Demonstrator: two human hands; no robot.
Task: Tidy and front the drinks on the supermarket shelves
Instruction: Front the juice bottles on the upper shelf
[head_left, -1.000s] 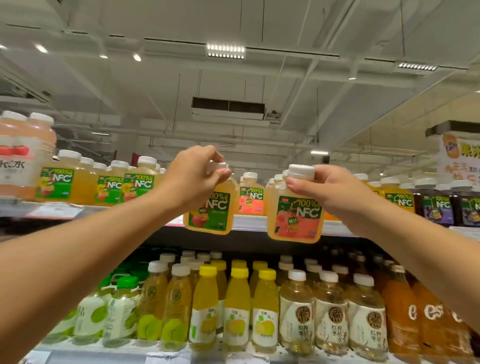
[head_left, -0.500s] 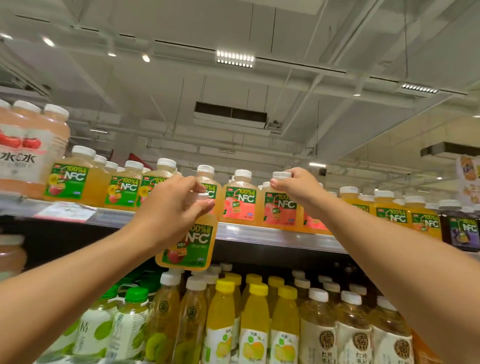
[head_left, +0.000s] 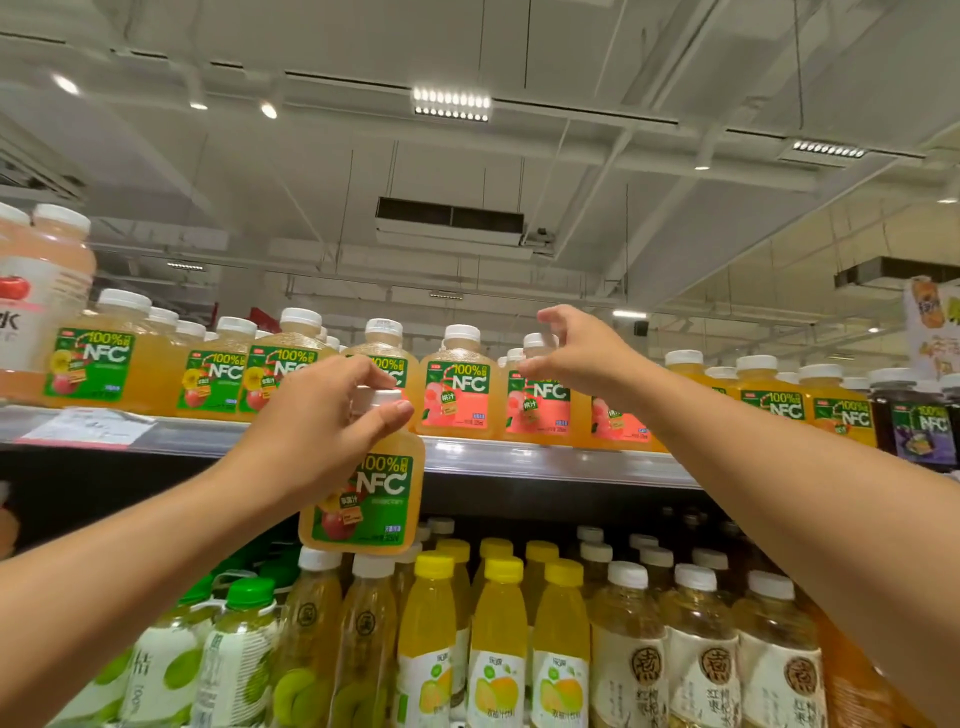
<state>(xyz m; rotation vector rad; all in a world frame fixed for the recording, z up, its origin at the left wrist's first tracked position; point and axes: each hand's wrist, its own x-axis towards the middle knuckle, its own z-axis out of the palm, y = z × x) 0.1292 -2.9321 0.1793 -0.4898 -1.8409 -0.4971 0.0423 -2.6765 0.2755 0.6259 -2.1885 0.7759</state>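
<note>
The right hand (head_left: 576, 353) has let go of the pink-label peach NFC bottle (head_left: 537, 395) it carried a second ago: that bottle now stands on the top shelf (head_left: 545, 462), in the front row beside another pink-label bottle (head_left: 457, 384) at its 9 o'clock. The right grip is spread, fingers loose around the white cap, and whether a fingertip still touches the cap cannot be told through the motion blur. The left hand (head_left: 322, 436) has dropped lower than before and keeps its grip pinched on the cap of the green-label apple NFC bottle (head_left: 363, 499), which hangs in the air in front of the shelf edge, above the yellow-capped bottles (head_left: 498, 639) of the shelf below.

The left fingers hide that cap almost wholly. The right forearm covers the bottles at 3 o'clock of the placed one. The tall bottle (head_left: 41, 291) at far 9 o'clock is cut off by the frame edge, its label only partly readable.
</note>
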